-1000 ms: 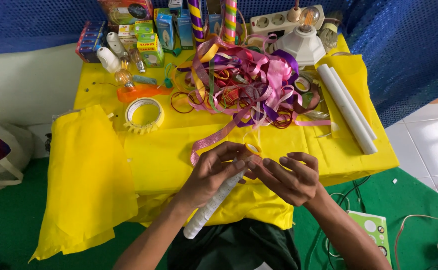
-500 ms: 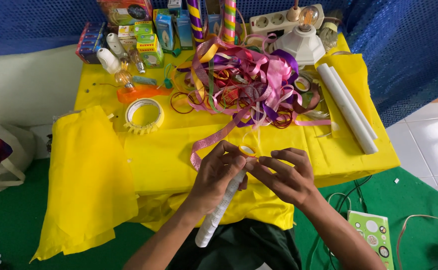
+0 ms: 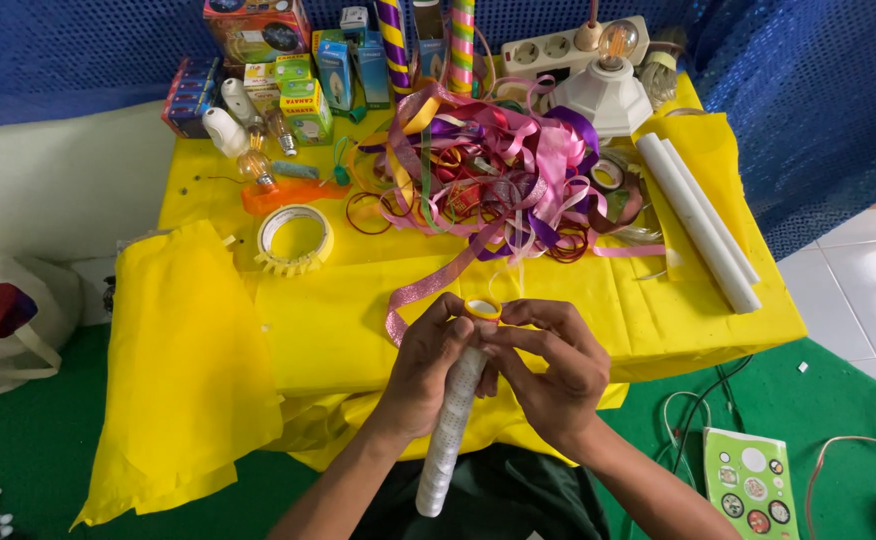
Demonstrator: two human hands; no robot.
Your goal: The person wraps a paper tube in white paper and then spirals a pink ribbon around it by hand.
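Note:
Over the table's front edge my left hand (image 3: 426,368) grips the upper end of a white paper-wrapped roll (image 3: 448,432) that hangs down toward my lap. My right hand (image 3: 550,370) meets it from the right, fingers pinched at the roll's top beside a small yellow tape ring (image 3: 482,308). A glittery pink ribbon (image 3: 428,288) trails from the ribbon pile down to just left of my left hand.
A tangled pile of coloured ribbons (image 3: 488,175) covers the middle of the yellow table (image 3: 338,320). A tape roll (image 3: 295,238) lies left of it, white tubes (image 3: 700,222) at right, bulbs, boxes and a lamp (image 3: 606,85) at the back. Yellow paper (image 3: 183,370) hangs at left.
Both hands have turned the white roll more upright and drawn it closer to me; the yellow tape ring now sits at its top between my fingers.

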